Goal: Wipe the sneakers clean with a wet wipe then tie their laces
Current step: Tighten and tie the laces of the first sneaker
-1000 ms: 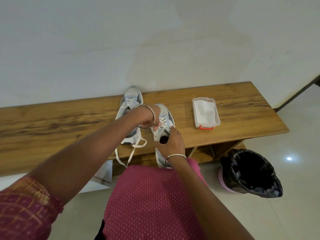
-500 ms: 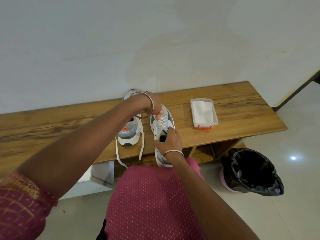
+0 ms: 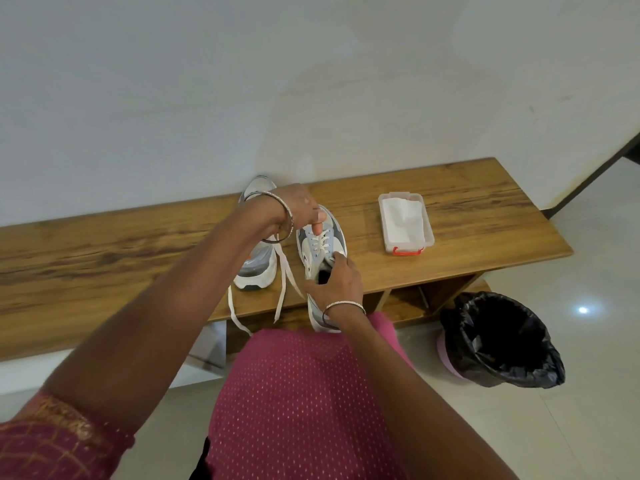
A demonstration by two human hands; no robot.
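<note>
White laces (image 3: 282, 271) now pulled higher by the left hand (image 3: 299, 211), pinching them; right hand (image 3: 337, 280) grips the right sneaker (image 3: 320, 247) on the wooden bench (image 3: 485, 216). Wipes box (image 3: 405, 223) at 3 o'clock.

Two sneakers (image 3: 320, 251); one bench (image 3: 104, 258); one wipes tub (image 3: 405, 225); one lined bin (image 3: 502, 341) — two hands (image 3: 337, 285)
</note>
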